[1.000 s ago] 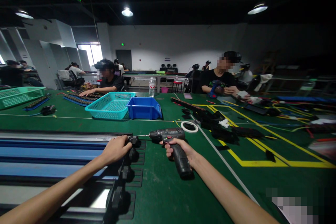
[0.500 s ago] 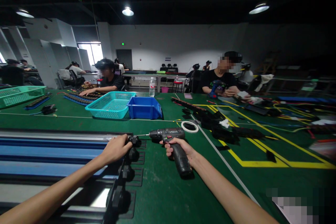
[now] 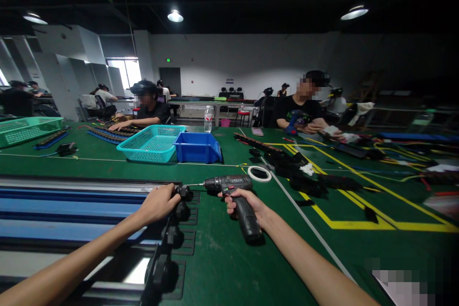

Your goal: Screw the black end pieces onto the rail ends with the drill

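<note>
My right hand (image 3: 244,201) is wrapped round the grip of a black power drill (image 3: 231,182), whose long bit points left. The bit's tip meets the black end fitting (image 3: 184,191) at the far corner of a row of blue and silver metal profiles (image 3: 89,208). At that same corner my left hand (image 3: 163,202) is closed, thumb and fingers pressed on the end of the far profile and its fitting. More black knob-like fittings (image 3: 174,236) line the profiles' right ends, with flat black slotted pieces beside them.
Beyond the profiles stand a turquoise basket (image 3: 152,146), a blue bin (image 3: 198,148) and a bottle (image 3: 208,119). A white tape ring (image 3: 259,174) lies past the drill. Black parts (image 3: 304,181) spread at right. Two people sit across the green table (image 3: 229,267).
</note>
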